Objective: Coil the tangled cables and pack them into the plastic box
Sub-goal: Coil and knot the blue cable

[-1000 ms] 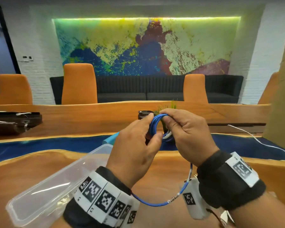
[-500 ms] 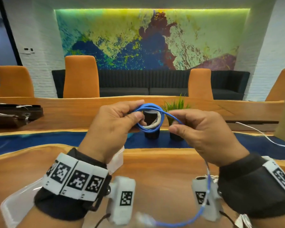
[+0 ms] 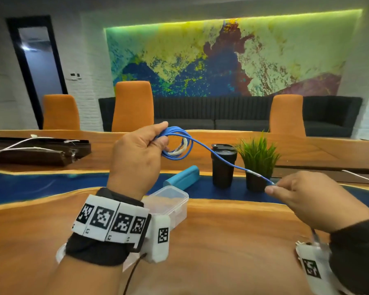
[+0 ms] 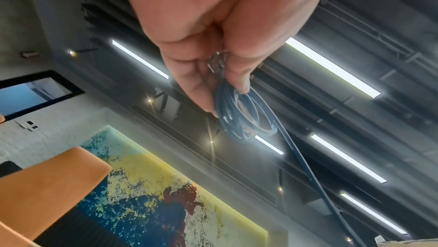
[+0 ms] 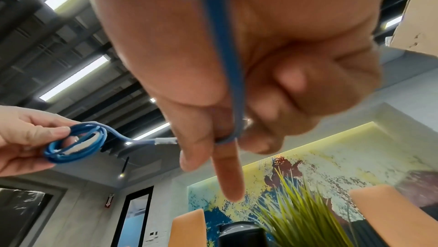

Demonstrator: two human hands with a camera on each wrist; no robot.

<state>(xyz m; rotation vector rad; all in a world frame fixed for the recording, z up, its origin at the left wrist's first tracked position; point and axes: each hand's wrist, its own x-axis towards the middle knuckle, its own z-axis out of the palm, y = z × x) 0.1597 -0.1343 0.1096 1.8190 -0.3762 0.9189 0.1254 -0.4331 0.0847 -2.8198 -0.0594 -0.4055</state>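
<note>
My left hand (image 3: 136, 154) is raised above the table and pinches a small coil of blue cable (image 3: 176, 143) between thumb and fingers; the same blue coil (image 4: 239, 118) shows under the fingertips in the left wrist view, with a clear plug held inside the grip. From the coil a single blue strand (image 3: 222, 158) runs down to the right into my right hand (image 3: 303, 194), which pinches it. In the right wrist view the strand (image 5: 233, 74) passes between my thumb and fingers, and the coil (image 5: 75, 144) sits off to the left. A clear plastic box (image 3: 168, 201) stands on the table behind my left wrist.
A black tumbler (image 3: 223, 165), a potted green plant (image 3: 258, 160) and a light-blue cylinder (image 3: 182, 177) stand on the blue strip past the box. White cables (image 3: 30, 143) lie on dark cases at the far left. Orange chairs line the far side.
My hands have drawn apart: the right hand slid down and to the right along the strand, stretching it out, while the left hand kept hold of the coil. My view turned to the right.
</note>
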